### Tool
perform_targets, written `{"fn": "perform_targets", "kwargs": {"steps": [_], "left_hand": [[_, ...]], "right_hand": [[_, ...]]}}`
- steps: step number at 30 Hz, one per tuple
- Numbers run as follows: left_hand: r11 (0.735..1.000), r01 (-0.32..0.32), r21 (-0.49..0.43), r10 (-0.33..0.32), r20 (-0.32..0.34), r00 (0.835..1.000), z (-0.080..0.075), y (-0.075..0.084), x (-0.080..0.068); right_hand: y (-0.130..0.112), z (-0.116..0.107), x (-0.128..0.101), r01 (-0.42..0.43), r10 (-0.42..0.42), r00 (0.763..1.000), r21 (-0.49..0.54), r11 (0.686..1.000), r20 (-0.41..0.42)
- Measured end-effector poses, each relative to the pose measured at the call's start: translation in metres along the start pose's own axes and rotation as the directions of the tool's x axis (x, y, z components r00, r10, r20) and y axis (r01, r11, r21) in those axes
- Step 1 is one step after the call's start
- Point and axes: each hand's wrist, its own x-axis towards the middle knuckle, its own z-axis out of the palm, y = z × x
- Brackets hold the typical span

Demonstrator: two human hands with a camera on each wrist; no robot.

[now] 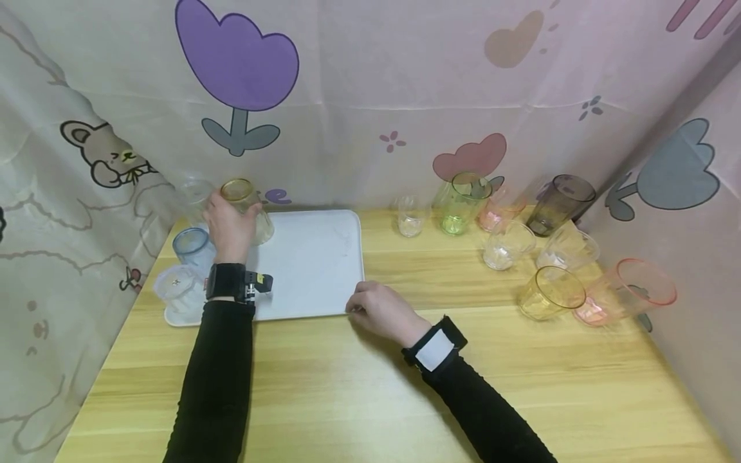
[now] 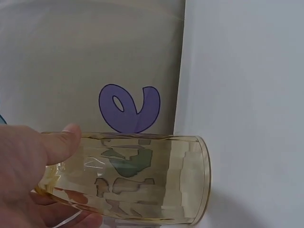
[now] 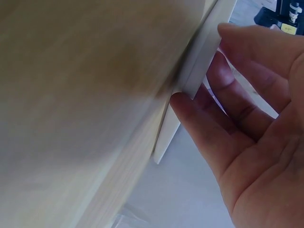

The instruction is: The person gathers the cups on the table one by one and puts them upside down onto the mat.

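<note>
1. The person's left hand point(image 1: 229, 225) grips a yellow glass point(image 2: 135, 178) by its narrow end, thumb on one side, fingers on the other.
2. From where I stand, that glass is upside down over the far left part of a white tray point(image 1: 312, 263); I can't tell whether its rim touches.
3. The right hand point(image 1: 383, 312), well apart from the left, pinches the tray's edge at the near right corner.
4. At the tray's left end, a blue glass point(image 1: 192, 244) stands beside the left wrist, a frosted clear glass point(image 1: 176, 286) nearer and a faint clear glass point(image 1: 195, 196) farther off.
5. Over on the right of the wooden table point(image 1: 324, 386) stand more glasses: green point(image 1: 463, 204) towards the far side, dark grey point(image 1: 560, 206) far right, pink point(image 1: 625, 294) nearer.
</note>
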Motion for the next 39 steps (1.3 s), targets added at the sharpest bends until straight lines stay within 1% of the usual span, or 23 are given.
{"fn": "perform_targets", "kwargs": {"steps": [5, 9, 12, 15, 17, 21, 24, 26, 29, 30, 32, 34, 36, 39], "left_hand": [[1.0, -0.031, -0.001, 0.031, -0.037, 0.999, 0.0, 0.001, -0.003], [0.999, -0.04, 0.001, 0.04, -0.043, 0.998, -0.003, 0.005, -0.008], [0.999, -0.052, -0.004, 0.051, -0.057, 0.997, -0.007, 0.008, -0.015], [0.996, -0.081, -0.024, 0.078, -0.094, 0.993, -0.007, 0.01, -0.025], [0.993, -0.113, -0.039, 0.108, -0.118, 0.987, -0.006, 0.012, -0.033], [0.978, -0.2, -0.057, 0.189, -0.162, 0.969, 0.002, 0.012, -0.052], [0.96, -0.272, -0.066, 0.256, -0.183, 0.949, 0.008, 0.015, -0.065], [0.947, -0.316, -0.063, 0.302, -0.173, 0.938, 0.012, 0.018, -0.075], [0.924, -0.378, -0.058, 0.37, -0.114, 0.922, 0.018, 0.022, -0.088], [0.917, -0.394, -0.052, 0.39, -0.082, 0.917, 0.02, 0.024, -0.092], [0.905, -0.424, -0.042, 0.424, -0.016, 0.906, 0.025, 0.028, -0.1], [0.891, -0.452, -0.034, 0.453, 0.05, 0.89, 0.03, 0.033, -0.108], [0.882, -0.47, -0.025, 0.47, 0.112, 0.876, 0.035, 0.037, -0.116], [0.869, -0.496, 0.002, 0.485, 0.206, 0.85, 0.042, 0.041, -0.128]], "right_hand": [[-0.002, -0.001, 0.0, -0.019, 0.019, 1.0, 0.006, 1.0, 0.018], [-0.002, -0.002, 0.0, -0.032, 0.031, 0.999, 0.007, 0.999, 0.038], [-0.002, -0.003, 0.0, -0.04, 0.039, 0.998, 0.024, 0.999, 0.054], [-0.001, -0.006, 0.001, -0.033, 0.031, 0.998, 0.048, 0.998, 0.052], [0.0, -0.008, 0.001, -0.019, 0.017, 0.999, 0.06, 0.998, 0.034], [0.001, -0.014, 0.002, -0.001, 0.003, 1.0, 0.058, 0.998, -0.026], [0.003, -0.021, 0.002, -0.017, 0.024, 0.995, 0.076, 0.997, -0.098], [0.004, -0.026, 0.001, -0.029, 0.045, 0.986, 0.105, 0.994, -0.16], [0.006, -0.034, 0.001, -0.031, 0.073, 0.96, 0.158, 0.987, -0.27], [0.007, -0.037, 0.001, -0.027, 0.079, 0.948, 0.167, 0.986, -0.31], [0.01, -0.044, 0.002, -0.006, 0.08, 0.914, 0.183, 0.983, -0.398], [0.014, -0.051, 0.002, 0.018, 0.078, 0.873, 0.191, 0.981, -0.481], [0.017, -0.059, 0.003, 0.037, 0.084, 0.823, 0.2, 0.979, -0.562], [0.024, -0.07, 0.004, 0.038, 0.136, 0.745, 0.245, 0.969, -0.654]]}}
